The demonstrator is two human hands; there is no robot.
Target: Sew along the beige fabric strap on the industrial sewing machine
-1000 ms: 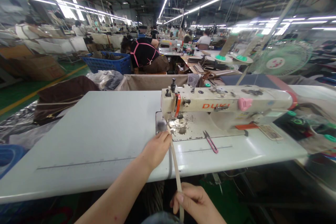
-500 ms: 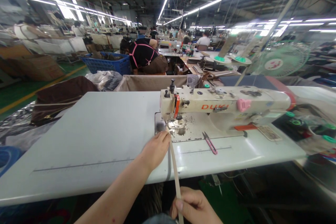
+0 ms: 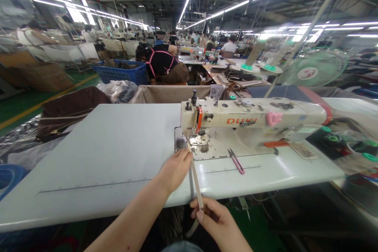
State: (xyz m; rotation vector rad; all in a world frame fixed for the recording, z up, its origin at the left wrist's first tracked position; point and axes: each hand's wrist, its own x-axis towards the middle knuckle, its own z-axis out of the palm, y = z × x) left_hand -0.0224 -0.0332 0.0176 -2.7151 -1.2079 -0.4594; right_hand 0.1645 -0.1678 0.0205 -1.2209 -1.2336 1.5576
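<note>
A narrow beige strap (image 3: 195, 179) runs from under the needle of the cream sewing machine (image 3: 254, 120) back over the white table's front edge (image 3: 88, 157). My left hand (image 3: 175, 169) rests on the table beside the needle plate, fingers closed on the strap's far end. My right hand (image 3: 213, 217) is below the table edge and pinches the strap's near end, which dangles under the fingers.
Pink thread snips (image 3: 236, 161) lie on the machine bed right of the needle. Thread cones (image 3: 333, 138) and a fan (image 3: 315, 67) stand at the right. Brown fabric (image 3: 71, 104) is heaped past the table's left. A person in black (image 3: 162, 63) bends over a blue crate (image 3: 121, 71) behind.
My right hand has come up and forward toward the table edge, sliding along the strap. The left hand has stayed by the needle plate.
</note>
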